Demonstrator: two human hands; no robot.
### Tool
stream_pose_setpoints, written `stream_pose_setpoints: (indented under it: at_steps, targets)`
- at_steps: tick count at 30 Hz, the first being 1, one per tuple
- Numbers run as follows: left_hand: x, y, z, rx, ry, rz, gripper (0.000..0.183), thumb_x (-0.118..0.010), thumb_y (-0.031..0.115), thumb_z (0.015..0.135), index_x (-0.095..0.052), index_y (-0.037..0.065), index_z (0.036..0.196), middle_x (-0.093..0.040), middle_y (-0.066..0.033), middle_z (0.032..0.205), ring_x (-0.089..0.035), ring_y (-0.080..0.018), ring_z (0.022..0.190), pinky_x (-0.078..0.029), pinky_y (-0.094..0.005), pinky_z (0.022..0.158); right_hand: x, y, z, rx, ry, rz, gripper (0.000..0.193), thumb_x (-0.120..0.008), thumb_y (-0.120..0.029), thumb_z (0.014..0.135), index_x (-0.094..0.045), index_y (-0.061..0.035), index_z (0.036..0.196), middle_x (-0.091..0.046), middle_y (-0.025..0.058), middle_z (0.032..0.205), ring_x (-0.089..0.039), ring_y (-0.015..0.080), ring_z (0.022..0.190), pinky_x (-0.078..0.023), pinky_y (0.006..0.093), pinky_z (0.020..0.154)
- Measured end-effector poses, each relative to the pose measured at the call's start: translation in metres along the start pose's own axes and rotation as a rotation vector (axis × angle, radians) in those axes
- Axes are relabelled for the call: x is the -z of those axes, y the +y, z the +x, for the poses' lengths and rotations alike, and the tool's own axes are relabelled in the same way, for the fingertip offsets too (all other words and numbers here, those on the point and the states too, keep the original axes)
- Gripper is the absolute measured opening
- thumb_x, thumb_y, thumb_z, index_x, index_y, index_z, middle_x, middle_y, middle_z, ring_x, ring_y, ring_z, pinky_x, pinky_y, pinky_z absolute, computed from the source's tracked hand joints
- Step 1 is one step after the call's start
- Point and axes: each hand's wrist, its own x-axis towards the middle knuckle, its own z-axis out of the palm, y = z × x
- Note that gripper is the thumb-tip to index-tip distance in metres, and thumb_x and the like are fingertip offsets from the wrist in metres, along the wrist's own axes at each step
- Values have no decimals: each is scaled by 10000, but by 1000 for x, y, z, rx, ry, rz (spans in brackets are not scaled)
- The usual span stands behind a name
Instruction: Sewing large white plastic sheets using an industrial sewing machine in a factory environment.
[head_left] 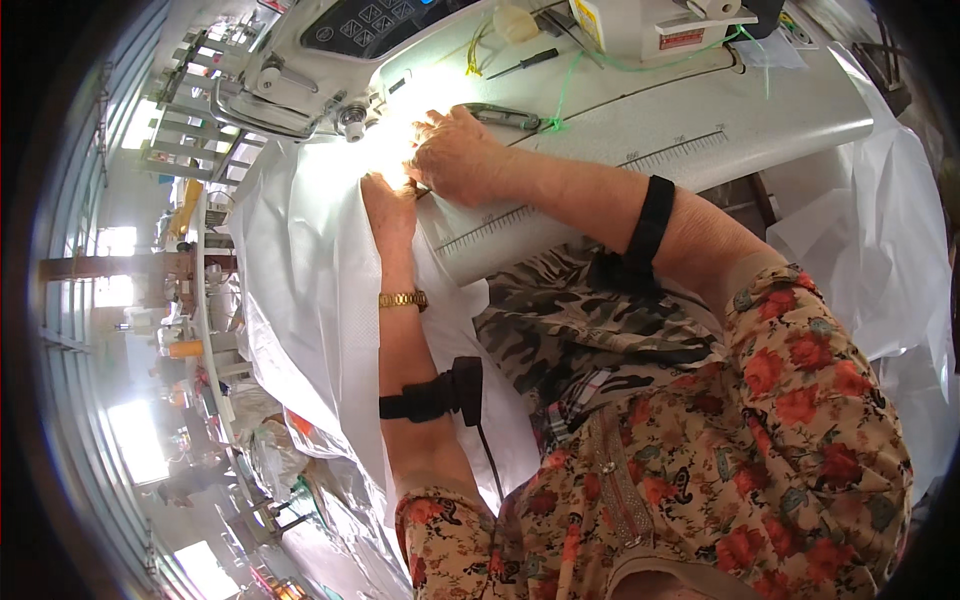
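A large piece of thin white fabric [310, 225] drapes over the left end of a sewing machine [790, 110] and hangs down beside my left arm. My left hand [392, 205] is closed on the fabric's edge, just below the bright machine lamp glare. Close against it, my right hand [460, 155] has its fingers curled in toward the same spot. Glare washes out the fingertips, so what the right fingers pinch cannot be made out. Beside the right hand's knuckles lie metal thread snips [505, 115], with green thread [558, 123] by their tip.
A screwdriver [522, 63] and a yellow wire bundle [475, 55] lie on the machine bed behind my hands. The machine's control panel [370, 25] is above. More white fabric [860, 240] hangs at the right. Shelving [205, 330] runs along the left.
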Motion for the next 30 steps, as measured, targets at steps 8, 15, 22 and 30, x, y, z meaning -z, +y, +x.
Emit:
stream_pose_setpoints:
  at_steps: [8,15,22,30]
  targets:
    - [12,63,0,183,-131,-71,290,-655,125,771,-545,-143,785,-578,-282,702,-554,-347,622,-447,-435,632,23,7,-8,-50,-143,-15,165,-534,-170,833,-682,-98,846,-630,99,975,-543,267,1051,-389,461,852]
    - [8,29,1,253,-155,-30,275,-646,120,739,-543,-133,759,-564,-323,782,-554,-445,752,-433,-478,702,22,-5,-6,-56,-126,-10,171,-534,-150,830,-690,-80,829,-632,136,1064,-524,296,1170,-379,478,931]
    - [13,59,12,131,-136,119,274,-648,119,726,-580,-145,752,-585,-339,781,-575,-469,733,-452,-473,653,11,4,-6,-71,-102,-67,200,-532,-159,831,-710,-91,889,-593,196,1218,-489,344,1238,-362,487,956]
    - [3,58,22,187,-131,-88,232,-642,102,747,-622,-101,856,-641,-278,859,-626,-422,780,-486,-443,682,15,10,-3,-110,-164,-31,297,-555,-305,866,-711,-108,1025,-567,160,1283,-437,297,1284,-308,463,972]
